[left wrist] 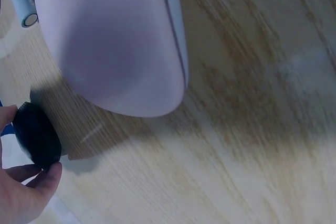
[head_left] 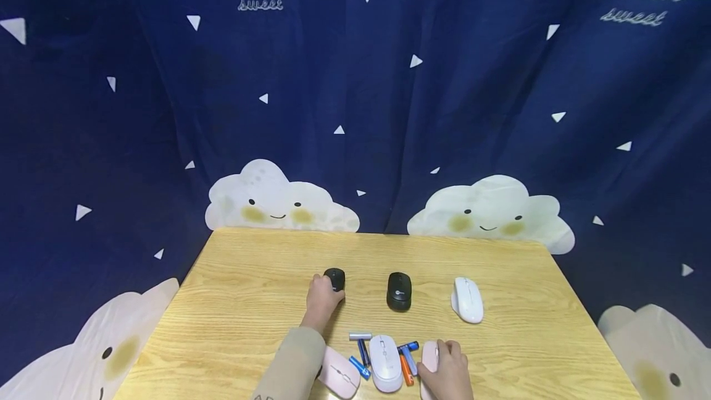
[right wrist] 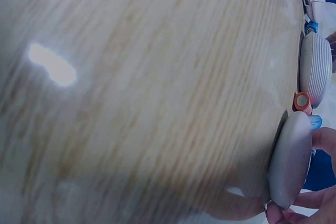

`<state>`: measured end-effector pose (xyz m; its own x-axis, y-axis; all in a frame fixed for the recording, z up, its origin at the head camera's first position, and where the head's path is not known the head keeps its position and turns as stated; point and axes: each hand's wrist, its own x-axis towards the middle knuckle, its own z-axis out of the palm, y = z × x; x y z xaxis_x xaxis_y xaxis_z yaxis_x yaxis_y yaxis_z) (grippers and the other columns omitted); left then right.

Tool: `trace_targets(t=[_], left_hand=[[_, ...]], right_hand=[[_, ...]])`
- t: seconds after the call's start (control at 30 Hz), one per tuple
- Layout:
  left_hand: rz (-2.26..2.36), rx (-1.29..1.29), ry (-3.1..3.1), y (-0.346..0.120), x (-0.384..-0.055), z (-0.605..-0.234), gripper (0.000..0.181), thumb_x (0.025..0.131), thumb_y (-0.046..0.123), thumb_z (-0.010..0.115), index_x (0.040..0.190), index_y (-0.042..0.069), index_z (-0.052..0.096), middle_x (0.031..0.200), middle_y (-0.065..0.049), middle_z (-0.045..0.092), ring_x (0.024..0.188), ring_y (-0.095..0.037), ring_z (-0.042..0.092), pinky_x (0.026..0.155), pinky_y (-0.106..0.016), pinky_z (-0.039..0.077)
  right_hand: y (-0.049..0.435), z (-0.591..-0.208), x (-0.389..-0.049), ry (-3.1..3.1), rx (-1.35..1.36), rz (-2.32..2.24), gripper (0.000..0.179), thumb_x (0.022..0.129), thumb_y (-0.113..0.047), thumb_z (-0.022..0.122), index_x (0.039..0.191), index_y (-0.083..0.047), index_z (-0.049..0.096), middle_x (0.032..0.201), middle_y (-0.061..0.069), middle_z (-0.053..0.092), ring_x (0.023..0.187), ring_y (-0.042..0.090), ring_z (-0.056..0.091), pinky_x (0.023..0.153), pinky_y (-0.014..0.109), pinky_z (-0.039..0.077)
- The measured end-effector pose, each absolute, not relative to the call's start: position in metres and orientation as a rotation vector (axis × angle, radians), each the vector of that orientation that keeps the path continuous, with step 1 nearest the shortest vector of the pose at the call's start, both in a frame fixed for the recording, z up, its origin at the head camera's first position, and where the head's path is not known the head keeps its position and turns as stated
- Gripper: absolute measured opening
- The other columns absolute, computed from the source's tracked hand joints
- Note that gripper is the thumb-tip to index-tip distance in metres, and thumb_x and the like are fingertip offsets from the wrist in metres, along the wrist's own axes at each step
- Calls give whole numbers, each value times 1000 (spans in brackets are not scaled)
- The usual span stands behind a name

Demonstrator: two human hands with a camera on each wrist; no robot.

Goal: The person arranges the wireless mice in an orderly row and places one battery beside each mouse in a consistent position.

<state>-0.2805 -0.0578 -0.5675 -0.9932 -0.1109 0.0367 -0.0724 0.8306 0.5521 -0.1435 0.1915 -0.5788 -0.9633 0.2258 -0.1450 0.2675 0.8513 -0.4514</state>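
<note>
My left hand (head_left: 324, 301) reaches forward over the wooden table and grips a small black computer mouse (head_left: 334, 277) by its sides. In the left wrist view its thumb and fingers hold that black mouse (left wrist: 38, 137) at both ends. Near the front edge my right hand (head_left: 450, 374) holds a pink computer mouse (head_left: 429, 358), its fingers curled over the right side. The right wrist view shows the pink mouse (right wrist: 292, 160) edge-on, between thumb and fingertips. Another pink mouse (head_left: 340, 374) lies beside my left sleeve and looms large in the left wrist view.
A white mouse (head_left: 386, 364) lies at the front middle. Around it are several batteries, including a silver one (head_left: 360, 336), a blue one (head_left: 360, 367) and an orange one (head_left: 407, 371). Farther back lie a second black mouse (head_left: 399, 292) and another white mouse (head_left: 468, 300). A dark blue curtain (head_left: 383, 110) hangs behind.
</note>
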Motion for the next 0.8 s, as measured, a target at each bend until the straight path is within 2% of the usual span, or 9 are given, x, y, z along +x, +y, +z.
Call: trace_targets(t=[0.33, 0.47, 0.57, 0.7, 0.8], left_hand=[[-905, 175, -2918, -56, -279, -569, 45, 68, 19, 77, 92, -15, 59, 86, -19, 51, 81, -30, 55, 72, -40, 50], [-978, 183, -2876, -55, -278, -573, 58, 69, 21, 78, 103, -18, 52, 93, -23, 50, 87, -34, 54, 75, -41, 49], [-1044, 176, -2820, -56, -272, -573, 68, 72, 22, 77, 115, -20, 44, 105, -27, 47, 97, -38, 51, 82, -43, 47], [-1062, 80, -2764, -58, -255, -569, 67, 74, 17, 74, 121, -18, 40, 114, -28, 44, 105, -38, 47, 87, -45, 43], [-1017, -28, -2743, -61, -238, -566, 61, 74, 13, 72, 120, -14, 44, 113, -25, 47, 105, -36, 49, 87, -45, 43]], right_hand=[[190, -579, -145, 2922, 416, -722, 75, 67, -34, 74, 118, 14, 48, 113, 29, 43, 100, 44, 45, 83, 50, 42], [192, -579, -144, 2937, 413, -732, 75, 66, -33, 75, 118, 15, 49, 113, 30, 43, 100, 44, 45, 83, 50, 42], [191, -579, -144, 2941, 409, -740, 75, 66, -33, 75, 118, 15, 48, 113, 30, 43, 100, 44, 45, 83, 50, 42], [191, -580, -144, 2935, 416, -731, 76, 66, -34, 76, 119, 14, 48, 113, 30, 43, 100, 43, 45, 83, 50, 42], [190, -581, -144, 2935, 420, -728, 77, 66, -34, 76, 119, 14, 48, 114, 29, 43, 100, 42, 45, 83, 49, 42]])
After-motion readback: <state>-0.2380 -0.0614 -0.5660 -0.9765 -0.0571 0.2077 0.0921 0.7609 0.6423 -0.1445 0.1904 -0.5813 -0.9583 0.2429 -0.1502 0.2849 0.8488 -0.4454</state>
